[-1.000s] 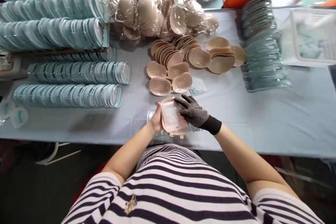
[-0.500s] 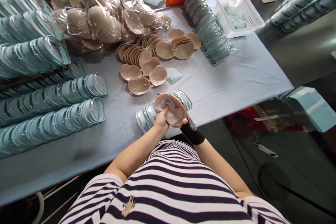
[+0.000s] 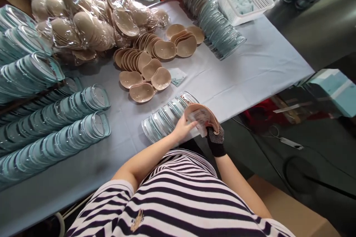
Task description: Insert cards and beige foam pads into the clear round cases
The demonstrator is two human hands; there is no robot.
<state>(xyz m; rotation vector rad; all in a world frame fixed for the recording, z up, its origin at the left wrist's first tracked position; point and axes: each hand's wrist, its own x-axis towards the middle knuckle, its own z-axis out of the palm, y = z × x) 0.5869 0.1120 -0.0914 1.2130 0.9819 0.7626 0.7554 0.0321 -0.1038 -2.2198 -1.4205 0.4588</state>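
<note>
Bare fingers of the left hand (image 3: 185, 126) close around a beige stick-on bra (image 3: 194, 109), the thumb laid across a pale printed packet (image 3: 200, 132) against the inside of a cup. The gloved right hand (image 3: 216, 139) curls at the bra's right edge and appears to grip it, though its fingertips are largely hidden. Both hands hold the bra above the front edge of the pale surface (image 3: 264, 59).

Half a second on, the bra has changed angle: the cup that faced the wearer more squarely now leans, its right side bent back, and the packet juts below it. The two pieces are, it seems, being handled together, neither yet set down. The hands have shifted right, baring more of a row of round clear cases (image 3: 164, 118) just beside them. The view has swung too, bringing a cardboard box (image 3: 289, 207) in at lower right.

Farther out, joined bra cups (image 3: 141, 92) lie overlapped before plastic-bagged cups (image 3: 83, 26); stacked blue-trimmed cases (image 3: 55, 144) line the left, and a white basket (image 3: 253, 14) stands at far right.
</note>
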